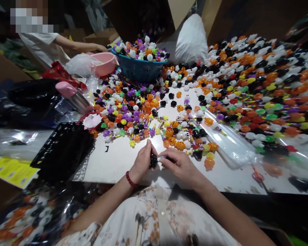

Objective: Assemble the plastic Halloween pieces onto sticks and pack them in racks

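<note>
Close to the table's front edge, my left hand point(142, 159) is closed around a small black plastic figure point(153, 161). A red bead bracelet circles that wrist. My right hand point(178, 164) pinches a small white piece point(159, 159) between thumb and forefinger, against the black figure's right side. What exactly the white piece is, I cannot make out. Just beyond my hands lie small plastic novelty figures, such as orange pumpkins point(180, 145) and a white skull-like one point(186, 135), with colourful sticks among them.
A blue basket point(141, 68) heaped with figures stands at the back, beside a pink basin point(106, 65). Clear plastic bags point(228, 147) and red-handled scissors point(258, 175) lie right. Black plastic grids point(63, 150) and a pink-lidded bottle point(73, 96) are left. A co-worker's arm point(77, 46) reaches towards the basket.
</note>
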`<action>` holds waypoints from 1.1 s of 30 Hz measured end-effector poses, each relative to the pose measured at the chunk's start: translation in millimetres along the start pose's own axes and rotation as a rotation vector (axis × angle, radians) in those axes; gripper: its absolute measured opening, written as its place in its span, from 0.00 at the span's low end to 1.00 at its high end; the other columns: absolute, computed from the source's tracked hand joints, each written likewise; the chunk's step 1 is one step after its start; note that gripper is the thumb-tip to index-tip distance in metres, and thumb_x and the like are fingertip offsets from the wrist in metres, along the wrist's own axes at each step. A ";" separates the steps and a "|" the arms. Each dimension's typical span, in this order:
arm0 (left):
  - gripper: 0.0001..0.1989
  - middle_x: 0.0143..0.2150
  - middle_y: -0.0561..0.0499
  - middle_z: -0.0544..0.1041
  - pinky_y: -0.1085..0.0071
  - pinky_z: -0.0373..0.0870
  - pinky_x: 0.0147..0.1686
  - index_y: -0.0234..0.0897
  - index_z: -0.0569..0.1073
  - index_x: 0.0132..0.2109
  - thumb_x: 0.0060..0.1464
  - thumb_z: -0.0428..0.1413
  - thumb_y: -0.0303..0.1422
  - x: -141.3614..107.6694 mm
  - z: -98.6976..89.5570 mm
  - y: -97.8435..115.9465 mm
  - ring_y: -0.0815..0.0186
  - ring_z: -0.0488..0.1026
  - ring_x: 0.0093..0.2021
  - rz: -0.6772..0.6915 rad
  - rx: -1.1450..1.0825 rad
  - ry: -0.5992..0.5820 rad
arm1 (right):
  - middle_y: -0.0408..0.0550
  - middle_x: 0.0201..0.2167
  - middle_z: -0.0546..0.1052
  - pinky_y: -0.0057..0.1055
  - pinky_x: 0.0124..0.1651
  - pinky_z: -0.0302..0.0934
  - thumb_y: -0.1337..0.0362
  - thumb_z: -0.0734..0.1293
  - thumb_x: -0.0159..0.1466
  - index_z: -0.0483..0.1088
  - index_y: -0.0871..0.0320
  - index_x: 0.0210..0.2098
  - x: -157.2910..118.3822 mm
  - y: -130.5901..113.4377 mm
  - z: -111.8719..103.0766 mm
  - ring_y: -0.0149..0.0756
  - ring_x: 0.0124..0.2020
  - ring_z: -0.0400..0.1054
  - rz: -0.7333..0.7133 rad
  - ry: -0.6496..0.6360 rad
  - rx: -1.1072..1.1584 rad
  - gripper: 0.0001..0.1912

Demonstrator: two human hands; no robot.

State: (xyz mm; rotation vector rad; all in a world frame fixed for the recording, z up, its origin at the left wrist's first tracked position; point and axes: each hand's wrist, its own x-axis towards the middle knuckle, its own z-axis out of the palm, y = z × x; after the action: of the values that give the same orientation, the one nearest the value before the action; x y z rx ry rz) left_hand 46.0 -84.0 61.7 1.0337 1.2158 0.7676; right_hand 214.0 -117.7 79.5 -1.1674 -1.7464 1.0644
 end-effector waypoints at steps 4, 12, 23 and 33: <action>0.34 0.17 0.54 0.67 0.75 0.56 0.13 0.37 0.69 0.27 0.56 0.42 0.63 2.5 0.6 -5.3 0.71 0.63 0.13 0.003 -0.066 -0.017 | 0.46 0.33 0.76 0.32 0.41 0.62 0.61 0.65 0.68 0.76 0.56 0.36 -1.5 -2.9 -2.5 0.35 0.36 0.70 -0.015 -0.005 -0.035 0.08; 0.34 0.18 0.52 0.71 0.76 0.45 0.10 0.36 0.67 0.22 0.54 0.47 0.64 6.7 2.9 -3.7 0.73 0.61 0.10 -0.037 -0.379 -0.140 | 0.45 0.30 0.74 0.30 0.35 0.61 0.60 0.65 0.68 0.77 0.56 0.37 -1.4 -10.3 -8.5 0.33 0.31 0.68 0.064 0.017 0.012 0.09; 0.34 0.16 0.54 0.68 0.75 0.54 0.12 0.36 0.69 0.24 0.57 0.43 0.62 3.7 3.4 -9.2 0.71 0.64 0.13 0.042 -0.217 -0.039 | 0.45 0.30 0.75 0.30 0.38 0.62 0.66 0.64 0.68 0.74 0.56 0.37 -2.4 -14.0 -0.9 0.33 0.33 0.69 -0.109 0.051 -0.089 0.07; 0.34 0.17 0.52 0.68 0.73 0.62 0.21 0.36 0.70 0.23 0.62 0.41 0.58 0.1 9.0 -7.9 0.70 0.65 0.19 0.217 0.075 0.157 | 0.52 0.36 0.73 0.31 0.40 0.66 0.71 0.60 0.68 0.71 0.61 0.43 -10.2 -6.6 8.9 0.37 0.37 0.70 -0.211 0.038 -0.351 0.08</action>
State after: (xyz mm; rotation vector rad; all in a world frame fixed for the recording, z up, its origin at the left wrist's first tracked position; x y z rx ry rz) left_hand 54.4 -88.8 54.5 1.1983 1.2866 0.9927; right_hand 206.9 -130.9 80.9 -1.1676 -2.0287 0.6224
